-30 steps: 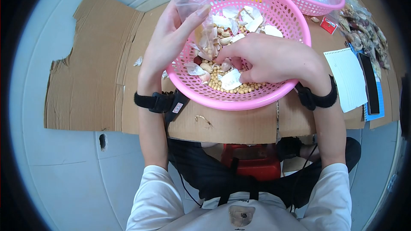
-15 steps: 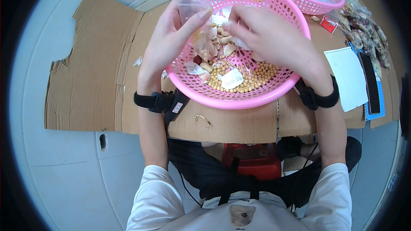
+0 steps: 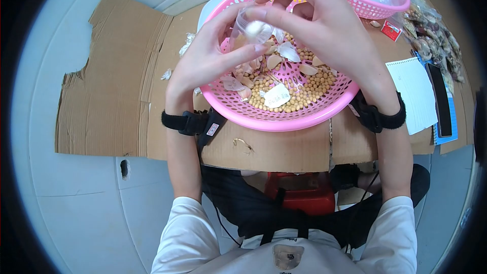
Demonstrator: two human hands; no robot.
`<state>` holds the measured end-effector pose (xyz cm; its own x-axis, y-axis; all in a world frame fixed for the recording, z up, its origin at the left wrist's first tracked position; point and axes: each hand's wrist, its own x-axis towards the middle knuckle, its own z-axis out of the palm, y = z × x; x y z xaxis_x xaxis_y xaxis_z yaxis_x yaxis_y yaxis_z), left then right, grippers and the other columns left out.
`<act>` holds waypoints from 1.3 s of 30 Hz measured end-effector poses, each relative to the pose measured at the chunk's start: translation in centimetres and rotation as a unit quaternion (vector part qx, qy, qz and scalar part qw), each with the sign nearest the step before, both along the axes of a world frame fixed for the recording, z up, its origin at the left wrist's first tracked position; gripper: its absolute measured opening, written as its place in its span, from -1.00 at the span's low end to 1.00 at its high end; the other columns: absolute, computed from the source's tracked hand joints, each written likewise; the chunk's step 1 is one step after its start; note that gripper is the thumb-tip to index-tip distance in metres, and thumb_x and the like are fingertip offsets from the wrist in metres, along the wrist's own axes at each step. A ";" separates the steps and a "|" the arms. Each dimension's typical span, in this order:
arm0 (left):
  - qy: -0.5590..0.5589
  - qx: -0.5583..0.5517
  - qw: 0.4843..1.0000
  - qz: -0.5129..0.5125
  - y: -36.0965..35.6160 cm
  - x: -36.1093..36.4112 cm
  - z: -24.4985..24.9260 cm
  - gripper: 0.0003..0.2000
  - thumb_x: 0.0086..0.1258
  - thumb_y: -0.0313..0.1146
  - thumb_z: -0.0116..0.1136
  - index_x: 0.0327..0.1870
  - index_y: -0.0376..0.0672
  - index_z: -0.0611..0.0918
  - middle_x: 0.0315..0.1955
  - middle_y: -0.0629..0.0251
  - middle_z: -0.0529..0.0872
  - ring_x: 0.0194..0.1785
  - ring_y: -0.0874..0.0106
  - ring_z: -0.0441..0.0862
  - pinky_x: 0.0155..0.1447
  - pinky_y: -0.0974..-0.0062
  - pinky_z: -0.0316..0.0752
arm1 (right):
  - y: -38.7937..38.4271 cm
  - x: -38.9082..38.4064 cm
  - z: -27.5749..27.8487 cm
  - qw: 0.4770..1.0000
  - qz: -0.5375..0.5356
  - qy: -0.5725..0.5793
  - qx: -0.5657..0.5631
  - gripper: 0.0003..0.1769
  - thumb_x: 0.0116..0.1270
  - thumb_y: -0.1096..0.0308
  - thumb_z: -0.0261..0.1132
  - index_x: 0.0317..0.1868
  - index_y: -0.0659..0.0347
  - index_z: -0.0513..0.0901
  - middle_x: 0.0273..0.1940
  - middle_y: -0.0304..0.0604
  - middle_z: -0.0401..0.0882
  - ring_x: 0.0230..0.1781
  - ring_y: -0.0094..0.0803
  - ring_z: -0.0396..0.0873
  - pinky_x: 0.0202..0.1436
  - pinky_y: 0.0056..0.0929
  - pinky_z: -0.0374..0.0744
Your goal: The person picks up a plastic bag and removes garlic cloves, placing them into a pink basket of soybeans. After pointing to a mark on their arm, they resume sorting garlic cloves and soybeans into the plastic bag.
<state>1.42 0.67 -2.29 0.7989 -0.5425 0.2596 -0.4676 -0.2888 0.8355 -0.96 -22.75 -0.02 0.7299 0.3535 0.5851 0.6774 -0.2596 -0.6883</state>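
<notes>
A clear plastic bag is pinched in my left hand, above the left side of a pink perforated basket. Close beside it, my right hand has curled fingers at the bag's mouth, near a blurred white piece; whether the fingers grip the bag or the piece is unclear. Yellowish beans lie in the basket with garlic cloves, white peels and a paper label with handwriting.
Behind at the right is a second pink basket holding clear plastic. A red box, filled bags, a notepad and a dark phone lie to the right. Cardboard covers the surface.
My right hand has risen and moved left toward the bag's mouth. My left hand has turned and lowered slightly, with the bag. A white piece now shows at the bag.
</notes>
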 end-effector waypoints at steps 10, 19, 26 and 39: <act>0.014 -0.060 0.997 0.051 -0.4 -0.2 0.2 -0.43 0.54 -0.34 0.34 0.47 -0.34 0.41 0.16 0.15 0.70 0.23 0.47 0.65 0.35 0.42 0.54 | -0.1 1.3 -2.8 0.985 -0.007 0.043 -0.170 -0.79 0.36 0.37 0.29 -0.10 0.33 0.68 -0.23 0.19 0.70 -0.17 0.14 0.71 -0.06 0.03 0.62; 0.016 -0.051 0.996 0.074 -0.4 -0.3 0.4 -0.49 0.59 -0.23 0.26 0.43 -0.31 0.46 0.23 0.17 0.68 0.30 0.41 0.59 0.41 0.39 0.44 | 0.2 0.4 -3.2 0.912 0.068 0.102 -0.392 -0.82 0.33 0.43 0.34 -0.12 0.35 0.65 -0.24 0.12 0.67 -0.17 0.06 0.68 -0.02 -0.04 0.60; 0.017 -0.091 0.994 0.056 -0.4 -0.2 0.2 -0.44 0.60 -0.30 0.29 0.47 -0.36 0.36 0.10 0.20 0.71 0.15 0.49 0.65 0.27 0.41 0.54 | 0.3 0.3 -3.3 0.922 0.053 0.091 -0.372 -0.75 0.37 0.37 0.25 -0.15 0.39 0.76 -0.22 0.22 0.75 -0.14 0.11 0.76 0.01 0.01 0.69; 0.023 -0.090 0.993 0.067 -0.4 -0.2 0.2 -0.46 0.60 -0.30 0.28 0.47 -0.33 0.38 0.14 0.18 0.71 0.21 0.47 0.65 0.31 0.42 0.54 | 0.2 0.2 -3.0 0.934 0.030 0.073 -0.348 -0.65 0.47 0.27 0.20 -0.25 0.43 0.74 -0.33 0.25 0.71 -0.25 0.16 0.73 -0.05 0.04 0.67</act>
